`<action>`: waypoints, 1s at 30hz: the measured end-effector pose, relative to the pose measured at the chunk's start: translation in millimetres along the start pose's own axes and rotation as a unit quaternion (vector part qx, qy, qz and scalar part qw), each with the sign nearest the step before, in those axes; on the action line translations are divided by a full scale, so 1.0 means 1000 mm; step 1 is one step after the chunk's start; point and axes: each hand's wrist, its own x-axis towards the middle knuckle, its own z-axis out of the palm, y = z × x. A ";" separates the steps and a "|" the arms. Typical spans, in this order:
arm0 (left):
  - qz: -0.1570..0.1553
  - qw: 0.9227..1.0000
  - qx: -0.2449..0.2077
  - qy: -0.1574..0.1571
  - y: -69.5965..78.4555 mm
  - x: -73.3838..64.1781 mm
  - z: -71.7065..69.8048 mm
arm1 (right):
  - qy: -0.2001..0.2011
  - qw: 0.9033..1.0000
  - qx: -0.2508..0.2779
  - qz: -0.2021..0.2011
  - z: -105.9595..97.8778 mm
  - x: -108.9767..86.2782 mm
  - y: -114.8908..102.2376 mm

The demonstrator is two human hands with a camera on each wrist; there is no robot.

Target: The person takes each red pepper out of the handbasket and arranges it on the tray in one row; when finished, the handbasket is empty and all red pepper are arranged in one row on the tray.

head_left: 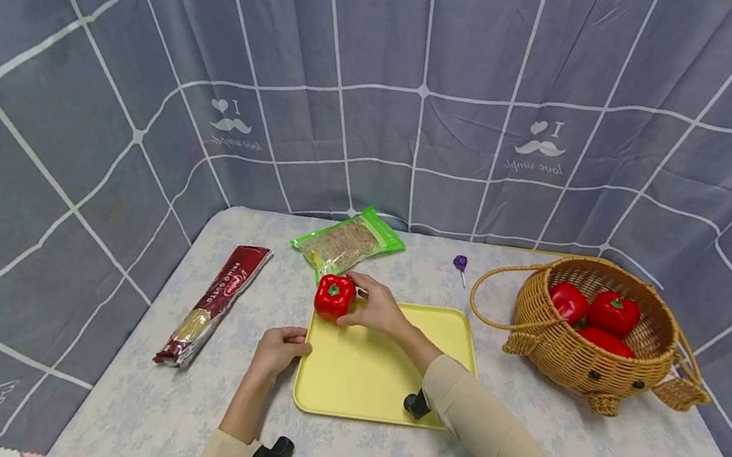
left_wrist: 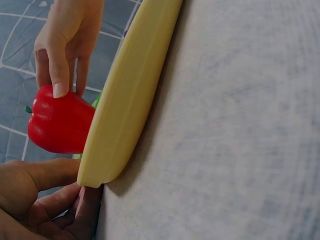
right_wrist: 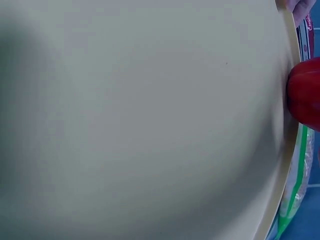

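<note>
A red bell pepper (head_left: 334,297) with a green stem is at the far left corner of the yellow tray (head_left: 379,374). My right hand (head_left: 377,307) holds it from the right side, thumb and fingers on its body. In the left wrist view the pepper (left_wrist: 62,120) stands at the tray's wall with those fingers above it. My left hand (head_left: 278,349) grips the tray's left rim. Close up, its thumb lies on one side of the rim and curled fingers on the other. The right wrist view catches part of the pepper (right_wrist: 305,94) over the tray's edge.
Behind the tray lies a green-edged clear packet (head_left: 349,242). A dark red pasta packet (head_left: 214,307) lies on the left. A purple lollipop (head_left: 461,264) is at the back. On the right, a wicker basket (head_left: 560,363) holds several red peppers (head_left: 614,313).
</note>
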 end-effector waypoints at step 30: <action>-0.015 1.000 0.015 -0.006 0.000 0.004 -0.001 | 0.088 0.989 -0.051 0.107 -0.255 -0.127 -0.023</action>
